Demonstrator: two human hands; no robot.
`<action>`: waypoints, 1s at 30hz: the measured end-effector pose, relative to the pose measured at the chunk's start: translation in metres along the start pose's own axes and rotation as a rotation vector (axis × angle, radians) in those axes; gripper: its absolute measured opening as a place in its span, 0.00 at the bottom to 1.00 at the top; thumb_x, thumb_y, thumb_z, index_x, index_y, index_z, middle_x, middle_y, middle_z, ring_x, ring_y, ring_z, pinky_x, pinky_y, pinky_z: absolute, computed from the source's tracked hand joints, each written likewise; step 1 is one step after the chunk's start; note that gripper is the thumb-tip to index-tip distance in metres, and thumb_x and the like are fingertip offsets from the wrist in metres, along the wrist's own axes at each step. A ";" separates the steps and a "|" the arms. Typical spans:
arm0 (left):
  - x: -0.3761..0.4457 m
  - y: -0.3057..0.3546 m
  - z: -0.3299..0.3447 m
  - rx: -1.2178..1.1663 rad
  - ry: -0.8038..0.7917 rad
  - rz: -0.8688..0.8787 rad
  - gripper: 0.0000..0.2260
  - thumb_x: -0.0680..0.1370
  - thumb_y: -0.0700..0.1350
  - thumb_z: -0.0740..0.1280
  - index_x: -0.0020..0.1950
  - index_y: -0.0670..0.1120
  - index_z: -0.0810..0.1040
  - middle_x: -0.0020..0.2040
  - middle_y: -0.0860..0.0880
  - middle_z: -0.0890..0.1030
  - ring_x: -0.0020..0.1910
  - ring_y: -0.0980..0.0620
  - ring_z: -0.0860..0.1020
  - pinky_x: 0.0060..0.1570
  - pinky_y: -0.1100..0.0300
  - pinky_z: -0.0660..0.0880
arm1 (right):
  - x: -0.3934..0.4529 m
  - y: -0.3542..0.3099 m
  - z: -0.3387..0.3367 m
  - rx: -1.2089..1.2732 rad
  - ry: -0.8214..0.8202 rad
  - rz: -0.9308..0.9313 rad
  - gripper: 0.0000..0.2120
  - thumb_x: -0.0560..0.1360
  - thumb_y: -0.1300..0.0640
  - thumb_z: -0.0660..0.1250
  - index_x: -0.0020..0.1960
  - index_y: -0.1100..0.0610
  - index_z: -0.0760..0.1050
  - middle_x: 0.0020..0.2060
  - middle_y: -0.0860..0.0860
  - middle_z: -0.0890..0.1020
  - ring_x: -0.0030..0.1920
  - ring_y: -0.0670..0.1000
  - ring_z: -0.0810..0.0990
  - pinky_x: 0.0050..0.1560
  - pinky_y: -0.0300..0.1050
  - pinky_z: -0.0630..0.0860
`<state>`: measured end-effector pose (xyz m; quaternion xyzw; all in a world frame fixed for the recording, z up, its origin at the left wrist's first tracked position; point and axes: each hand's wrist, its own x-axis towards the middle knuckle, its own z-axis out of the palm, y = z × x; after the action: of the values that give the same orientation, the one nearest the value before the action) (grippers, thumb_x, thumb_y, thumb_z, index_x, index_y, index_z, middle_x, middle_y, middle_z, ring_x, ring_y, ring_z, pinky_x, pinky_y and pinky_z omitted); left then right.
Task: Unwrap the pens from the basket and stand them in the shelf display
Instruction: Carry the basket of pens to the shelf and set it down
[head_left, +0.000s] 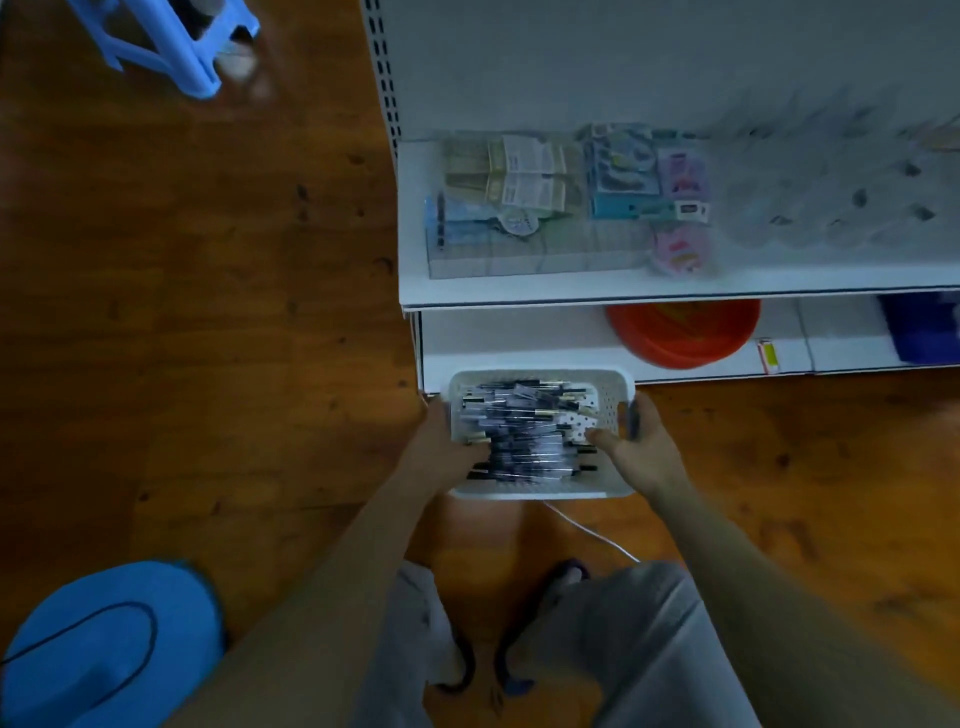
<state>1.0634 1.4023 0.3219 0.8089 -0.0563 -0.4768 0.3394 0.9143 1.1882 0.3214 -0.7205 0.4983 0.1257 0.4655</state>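
Hands, left (445, 441) and right (641, 447), grip the basket (613, 395) sides; blurred wrapped pens (524, 431) hide its floor.

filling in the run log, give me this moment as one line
stage: pens not yet unwrapped | left hand: grips basket left rim | right hand: grips right rim | pens: heaped in basket

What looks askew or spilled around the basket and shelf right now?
Nothing has spilled. The wrapped pens lie in a loose, criss-crossed heap inside the white basket, which both hands, left and right, hold by its sides. A thin white cable trails across the floor under it. The shelf goods are too blurred to judge.
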 end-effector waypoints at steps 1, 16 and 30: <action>0.016 -0.008 0.007 0.007 0.004 0.007 0.22 0.77 0.43 0.71 0.64 0.48 0.63 0.48 0.54 0.74 0.41 0.59 0.74 0.31 0.71 0.69 | 0.014 0.009 0.008 -0.001 0.003 -0.005 0.46 0.67 0.37 0.73 0.78 0.50 0.57 0.75 0.51 0.69 0.70 0.59 0.72 0.67 0.61 0.72; 0.220 -0.153 0.094 0.001 0.061 0.091 0.22 0.74 0.42 0.74 0.62 0.49 0.67 0.53 0.50 0.80 0.50 0.53 0.81 0.49 0.54 0.80 | 0.201 0.151 0.135 -0.006 -0.021 -0.020 0.41 0.71 0.42 0.74 0.77 0.47 0.57 0.73 0.50 0.71 0.67 0.59 0.74 0.65 0.59 0.74; 0.279 -0.195 0.126 0.107 0.061 0.068 0.22 0.79 0.42 0.68 0.69 0.47 0.62 0.56 0.49 0.77 0.53 0.49 0.78 0.47 0.58 0.73 | 0.263 0.195 0.167 0.070 -0.057 -0.014 0.37 0.73 0.51 0.75 0.75 0.50 0.60 0.70 0.50 0.73 0.65 0.56 0.75 0.66 0.59 0.73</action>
<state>1.0659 1.3732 -0.0397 0.8376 -0.0988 -0.4363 0.3135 0.9231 1.1497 -0.0442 -0.7034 0.4840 0.1253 0.5053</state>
